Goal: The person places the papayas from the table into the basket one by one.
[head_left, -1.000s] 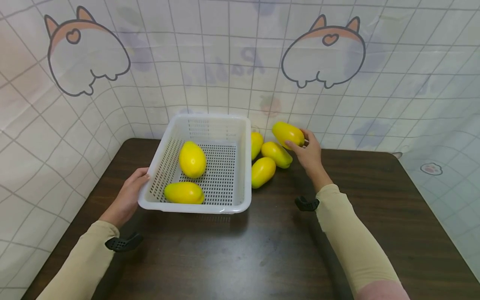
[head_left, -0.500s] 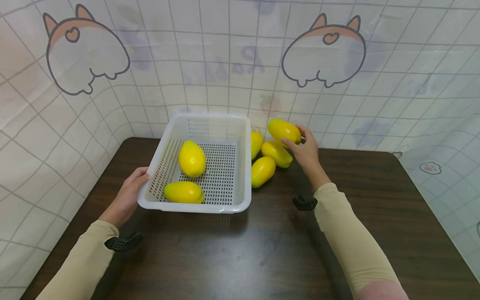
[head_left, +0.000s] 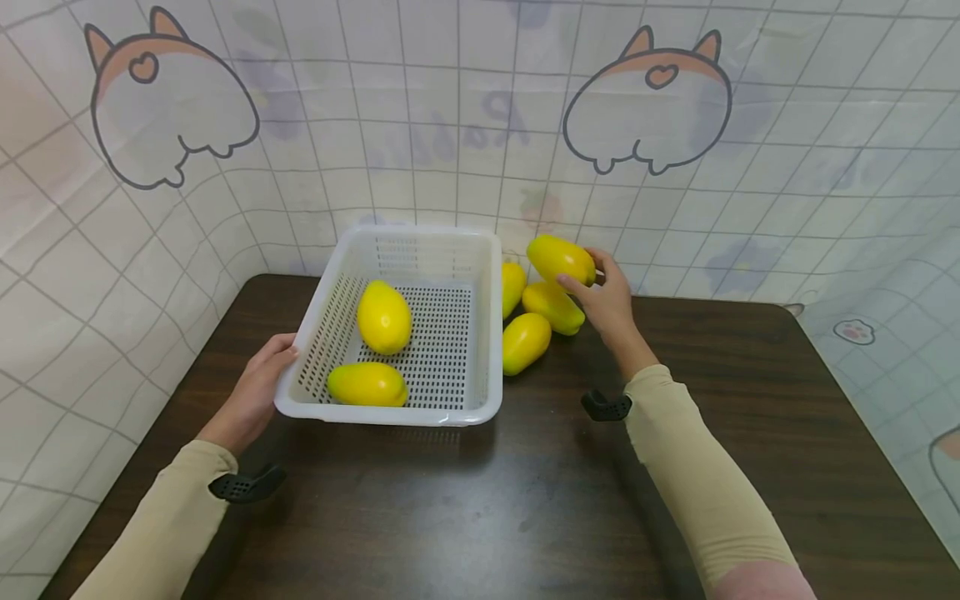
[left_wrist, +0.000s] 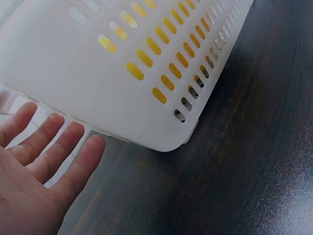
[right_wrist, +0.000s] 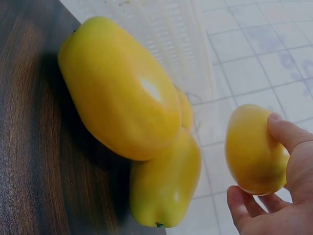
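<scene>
the left hand [head_left: 255,387] is bracing the basket [head_left: 390,415] with nearly straight fingers and should be pressing steadily; two fruits [head_left: 385,318] are lying inside, three loose fruits [head_left: 527,343] on the worktop [head_left: 480,517] just right; above these, the right hand [head_left: 611,300] is pinching another fruit [head_left: 557,257] between thumb and fingers, probably needing clearance.

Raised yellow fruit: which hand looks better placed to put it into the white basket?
Probably the right hand: it holds the raised yellow fruit, on the right of the white basket. The left hand is at the basket's opposite side, holding its rim.
</scene>
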Motion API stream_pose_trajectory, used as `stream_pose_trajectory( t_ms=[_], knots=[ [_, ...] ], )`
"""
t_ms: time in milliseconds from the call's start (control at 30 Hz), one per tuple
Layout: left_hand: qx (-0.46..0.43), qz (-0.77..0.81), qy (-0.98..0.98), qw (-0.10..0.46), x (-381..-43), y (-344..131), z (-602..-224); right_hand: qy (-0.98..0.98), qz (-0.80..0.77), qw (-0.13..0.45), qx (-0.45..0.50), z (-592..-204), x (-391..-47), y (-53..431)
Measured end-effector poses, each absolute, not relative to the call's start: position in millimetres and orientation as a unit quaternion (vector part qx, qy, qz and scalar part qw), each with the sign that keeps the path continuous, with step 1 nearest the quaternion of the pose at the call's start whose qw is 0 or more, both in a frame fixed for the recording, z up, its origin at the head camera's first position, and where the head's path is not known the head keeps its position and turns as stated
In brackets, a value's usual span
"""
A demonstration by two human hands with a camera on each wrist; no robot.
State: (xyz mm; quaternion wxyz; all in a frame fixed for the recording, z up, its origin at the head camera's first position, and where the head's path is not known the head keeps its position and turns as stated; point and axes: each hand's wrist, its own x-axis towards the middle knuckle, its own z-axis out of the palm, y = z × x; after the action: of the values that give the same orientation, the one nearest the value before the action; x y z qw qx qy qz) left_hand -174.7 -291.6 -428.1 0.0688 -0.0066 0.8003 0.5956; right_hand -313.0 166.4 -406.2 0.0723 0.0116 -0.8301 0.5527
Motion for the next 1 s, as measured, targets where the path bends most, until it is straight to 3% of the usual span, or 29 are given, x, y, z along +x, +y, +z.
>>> stream_pose_trajectory(
  t_ms=[1000],
  knots=[
    [0.000,0.601,0.796,0.065,-174,-292,-428,-0.834,0.547,0.049,0.057,-404,-312,143]
  ],
)
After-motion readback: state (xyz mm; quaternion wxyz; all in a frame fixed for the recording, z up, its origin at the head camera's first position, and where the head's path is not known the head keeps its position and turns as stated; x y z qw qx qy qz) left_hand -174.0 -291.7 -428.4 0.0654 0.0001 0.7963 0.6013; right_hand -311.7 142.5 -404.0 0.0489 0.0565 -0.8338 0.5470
